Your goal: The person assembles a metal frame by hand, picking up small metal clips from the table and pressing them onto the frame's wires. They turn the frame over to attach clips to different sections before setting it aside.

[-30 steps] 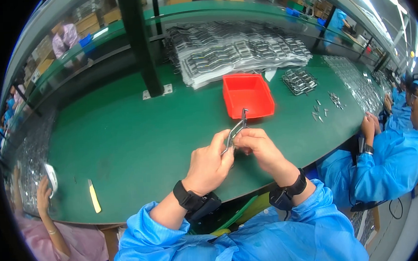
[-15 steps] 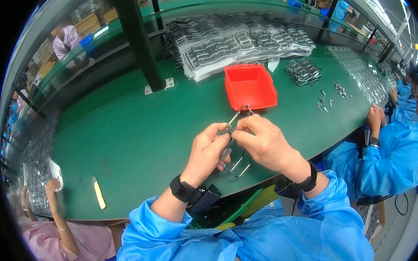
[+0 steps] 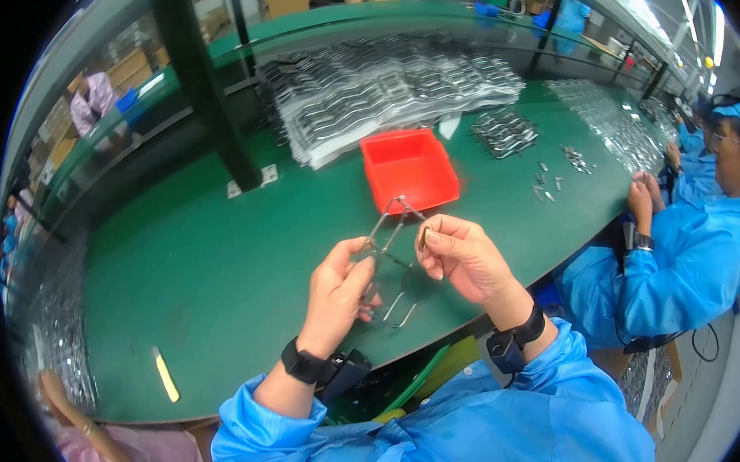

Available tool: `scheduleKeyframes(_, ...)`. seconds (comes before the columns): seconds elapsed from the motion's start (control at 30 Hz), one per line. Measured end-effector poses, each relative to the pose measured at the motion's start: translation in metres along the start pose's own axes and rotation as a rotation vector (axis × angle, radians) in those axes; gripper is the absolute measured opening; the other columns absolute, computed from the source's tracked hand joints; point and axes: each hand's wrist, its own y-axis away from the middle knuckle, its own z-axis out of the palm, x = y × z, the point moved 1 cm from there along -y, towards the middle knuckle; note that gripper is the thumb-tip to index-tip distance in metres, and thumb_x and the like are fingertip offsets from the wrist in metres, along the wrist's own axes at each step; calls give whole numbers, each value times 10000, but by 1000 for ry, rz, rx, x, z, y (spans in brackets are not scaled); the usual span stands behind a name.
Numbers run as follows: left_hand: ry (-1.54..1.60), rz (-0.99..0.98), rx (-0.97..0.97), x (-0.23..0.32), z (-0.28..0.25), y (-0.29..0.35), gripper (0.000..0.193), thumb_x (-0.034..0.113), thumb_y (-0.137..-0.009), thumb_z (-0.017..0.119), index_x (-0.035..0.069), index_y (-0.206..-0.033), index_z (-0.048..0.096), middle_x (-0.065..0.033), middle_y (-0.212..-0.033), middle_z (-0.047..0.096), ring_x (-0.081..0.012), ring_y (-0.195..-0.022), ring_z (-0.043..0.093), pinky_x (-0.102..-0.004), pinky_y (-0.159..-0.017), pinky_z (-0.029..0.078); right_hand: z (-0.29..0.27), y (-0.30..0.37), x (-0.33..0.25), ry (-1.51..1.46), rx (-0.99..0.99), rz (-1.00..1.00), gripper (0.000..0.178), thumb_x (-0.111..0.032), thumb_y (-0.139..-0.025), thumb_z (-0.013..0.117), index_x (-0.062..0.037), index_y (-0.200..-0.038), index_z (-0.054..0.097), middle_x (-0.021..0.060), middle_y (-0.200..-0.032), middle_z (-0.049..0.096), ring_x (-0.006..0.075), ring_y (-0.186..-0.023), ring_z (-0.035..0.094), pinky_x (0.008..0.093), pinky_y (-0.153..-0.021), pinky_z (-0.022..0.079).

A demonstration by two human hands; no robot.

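My left hand [image 3: 337,288] is closed around one side of a bent metal wire frame [image 3: 400,200], holding it above the green table. The frame's upper end reaches the near wall of a red plastic bin [image 3: 437,195] in the picture; its lower hooked ends hang beside my left fingers. My right hand [image 3: 466,257], just right of the frame, pinches a small dark piece [image 3: 424,238] between thumb and fingertips. The piece is too small to name, and I cannot tell whether it touches the wire.
Layered wire frames [image 3: 399,85] lie behind the bin, a smaller pile of frames [image 3: 505,132] to its right, with small metal pieces [image 3: 576,159] nearby. A yellow-handled knife [image 3: 167,380] lies at left. A dark post [image 3: 201,97] stands there. Co-workers sit right [image 3: 685,250] and left [image 3: 134,453].
My right hand has drawn back from my left hand, with the small dark piece in its fingertips. My left hand still holds the wire frame. The whole view has shifted somewhat.
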Motion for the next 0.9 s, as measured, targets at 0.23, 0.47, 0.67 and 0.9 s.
scheduleKeyframes(0.23,21,-3,22,5,3,0,293,213,-916,499,60,-1165,516,22,-618,507,-55,-509,530,-165,-390,380,-128,5,-40,1380,680,-388,144,-185,-805,652,-47,-835,623,67,-705,633,195,-682,623,327,-599,484)
scheduleKeyframes(0.47,29,-40,2,6,4,-2,294,222,-911,523,61,-1157,517,18,-619,510,-66,-531,538,-169,-409,400,-192,2,-79,1589,696,12,175,-247,-758,679,-82,-805,646,96,-717,656,280,-741,643,394,-657,494)
scheduleKeyframes(0.67,67,-45,-22,0,2,-7,301,250,-911,533,35,-1123,541,-7,-617,559,-64,-487,550,-163,-395,396,-149,8,-76,1550,924,-297,145,-187,-779,676,-52,-822,651,80,-703,641,210,-656,624,342,-615,486)
scheduleKeyframes(0.9,166,22,-183,-8,2,-3,206,218,-930,548,34,-1022,551,-74,-836,628,-127,-679,619,-223,-615,490,12,32,-23,1074,157,-580,97,-15,-799,643,-5,-895,655,69,-740,608,118,-609,556,244,-544,438)
